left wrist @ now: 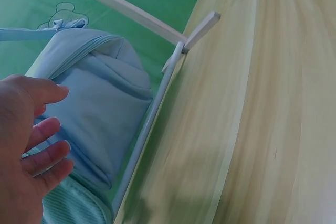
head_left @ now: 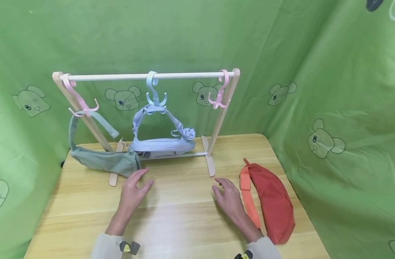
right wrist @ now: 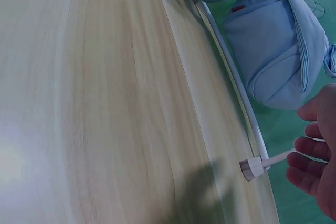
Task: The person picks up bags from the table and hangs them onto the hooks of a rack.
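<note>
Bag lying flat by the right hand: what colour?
The bag is red with an orange strap; it shows best in the head view.

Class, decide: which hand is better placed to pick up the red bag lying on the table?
Probably the right hand: it hovers open right beside the red bag and its orange strap.

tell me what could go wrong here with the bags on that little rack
The rack looks light, standing on thin wooden feet; a tug on a hanging bag might tip it. The green bag sags onto the table by the left hand, so a careless sweep could pull its strap off the pink hook. The red bag lies near the table's right edge and could get nudged off by the right hand.
</note>
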The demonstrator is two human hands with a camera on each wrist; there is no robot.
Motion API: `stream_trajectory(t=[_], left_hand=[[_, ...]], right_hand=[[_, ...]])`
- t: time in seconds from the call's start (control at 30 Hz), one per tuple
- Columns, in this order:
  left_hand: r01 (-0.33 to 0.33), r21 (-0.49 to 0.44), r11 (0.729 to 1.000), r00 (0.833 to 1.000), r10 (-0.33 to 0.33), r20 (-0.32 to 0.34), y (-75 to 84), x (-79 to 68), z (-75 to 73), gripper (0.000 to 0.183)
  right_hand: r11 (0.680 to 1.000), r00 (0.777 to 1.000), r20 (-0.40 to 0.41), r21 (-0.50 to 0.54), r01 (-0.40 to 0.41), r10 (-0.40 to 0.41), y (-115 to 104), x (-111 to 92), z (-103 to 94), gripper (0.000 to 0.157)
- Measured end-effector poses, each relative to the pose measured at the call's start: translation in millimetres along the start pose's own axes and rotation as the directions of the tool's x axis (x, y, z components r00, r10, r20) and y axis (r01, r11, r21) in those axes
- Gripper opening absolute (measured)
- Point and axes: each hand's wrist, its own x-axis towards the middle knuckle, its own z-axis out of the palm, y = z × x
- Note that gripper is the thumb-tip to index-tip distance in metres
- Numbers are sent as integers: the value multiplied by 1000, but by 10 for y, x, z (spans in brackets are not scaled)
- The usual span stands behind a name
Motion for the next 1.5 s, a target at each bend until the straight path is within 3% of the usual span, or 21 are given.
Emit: stream_trajectory(t=[0.3, 0.6, 1.03, 1.27, 1.5], left_hand=[[-35, -9, 999, 999, 35, 25, 44, -4, 120, 50], [-19, -52, 998, 997, 23, 74, 91, -32, 238, 52], [13, -56, 998, 991, -5, 133, 146, -22, 432, 52], [-2, -66, 998, 984, 14, 179, 202, -22, 509, 54], [-10, -80, 997, 977, 27, 214, 273, -37, 575, 58]], right_hand=[[998, 999, -41, -48, -27, 25, 127, -29, -42, 36], [989, 994, -20, -106, -105, 104, 264, -61, -142, 41], [971, 987, -41, -175, -161, 157, 503, -105, -209, 49], [958, 985, -75, -233, -166, 153, 598, -121, -279, 31], [947, 973, -42, -224, -232, 229, 670, -145, -361, 52]])
